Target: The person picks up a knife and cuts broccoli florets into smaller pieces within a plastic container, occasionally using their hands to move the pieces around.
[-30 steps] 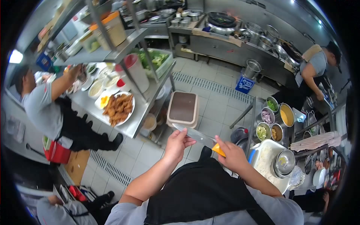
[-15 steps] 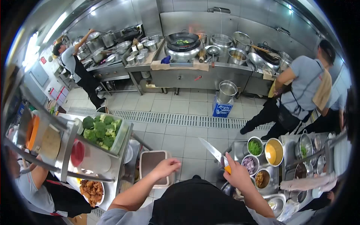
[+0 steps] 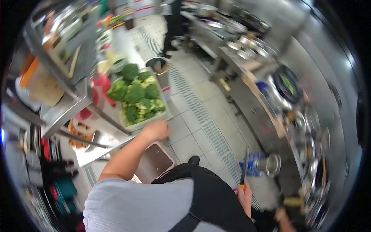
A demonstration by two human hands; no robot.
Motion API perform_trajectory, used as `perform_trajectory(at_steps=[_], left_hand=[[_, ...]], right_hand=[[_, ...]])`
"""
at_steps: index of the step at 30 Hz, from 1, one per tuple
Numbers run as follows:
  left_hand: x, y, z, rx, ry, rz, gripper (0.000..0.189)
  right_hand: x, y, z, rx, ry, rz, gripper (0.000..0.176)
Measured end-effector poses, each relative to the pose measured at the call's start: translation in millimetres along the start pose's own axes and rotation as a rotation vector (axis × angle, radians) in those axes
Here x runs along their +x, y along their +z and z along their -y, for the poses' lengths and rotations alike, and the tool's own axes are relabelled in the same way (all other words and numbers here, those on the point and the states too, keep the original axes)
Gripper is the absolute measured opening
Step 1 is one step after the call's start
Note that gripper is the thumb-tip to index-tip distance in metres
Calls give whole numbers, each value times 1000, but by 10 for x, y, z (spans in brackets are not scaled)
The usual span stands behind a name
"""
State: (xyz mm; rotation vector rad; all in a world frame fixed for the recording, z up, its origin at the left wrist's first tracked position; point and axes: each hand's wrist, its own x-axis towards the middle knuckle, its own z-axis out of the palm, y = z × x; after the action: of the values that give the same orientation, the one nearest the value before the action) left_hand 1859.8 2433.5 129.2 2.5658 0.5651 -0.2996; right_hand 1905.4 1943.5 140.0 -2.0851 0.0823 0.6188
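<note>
My right hand (image 3: pixel 244 197) is closed round the orange handle of a knife (image 3: pixel 245 166), whose blade points away from me over the floor. Near the front corner of a container of broccoli (image 3: pixel 137 94) is my left hand (image 3: pixel 157 130), its fingers curled and partly blurred; anything inside them is too small to make out. Below that hand stands a bin (image 3: pixel 155 164) with a light rim. The broccoli container rests on the counter at the left.
A metal shelf frame (image 3: pixel 73 110) stands at the left. A metal pot (image 3: pixel 273 165) is beside a blue box (image 3: pixel 253 164) on the floor. Along the right runs a stove counter with a wok (image 3: pixel 286 83). One person stands at the top, and another person's hand shows at lower right.
The view has turned left towards the broccoli. My left hand is now near its container, with fingers more curled. The knife remains in my right hand, now lower and farther from the metal food containers.
</note>
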Motion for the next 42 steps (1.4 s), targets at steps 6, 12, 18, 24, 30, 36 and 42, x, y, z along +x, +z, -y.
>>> perform_trajectory(at_steps=[6,12,18,24,30,36,42], left_hand=[[290,-638,75,102,-496,-596,49],[661,-759,222,104,-922,-761,66],[571,-721,213,-70,-996,-919,68],[418,-899,-112,-214,-991,-1034,65],[680,-157,-277,-252,-982,-1183,58],[980,-441,-470,-410,-1128,-1309,65],[1095,-284,-372,-112,-1219,-1261,77]], right_hand=[[1491,-505,655,21,-109,140,57],[2772,-85,1642,45,-158,476,50],[3888,558,2538,-180,-244,896,49],[4958,1328,3451,-192,-274,1220,47],[5023,2387,4502,-454,-386,1557,36],[4375,3221,4785,-543,-514,1778,18],[3982,3768,4539,-543,-659,1881,27]])
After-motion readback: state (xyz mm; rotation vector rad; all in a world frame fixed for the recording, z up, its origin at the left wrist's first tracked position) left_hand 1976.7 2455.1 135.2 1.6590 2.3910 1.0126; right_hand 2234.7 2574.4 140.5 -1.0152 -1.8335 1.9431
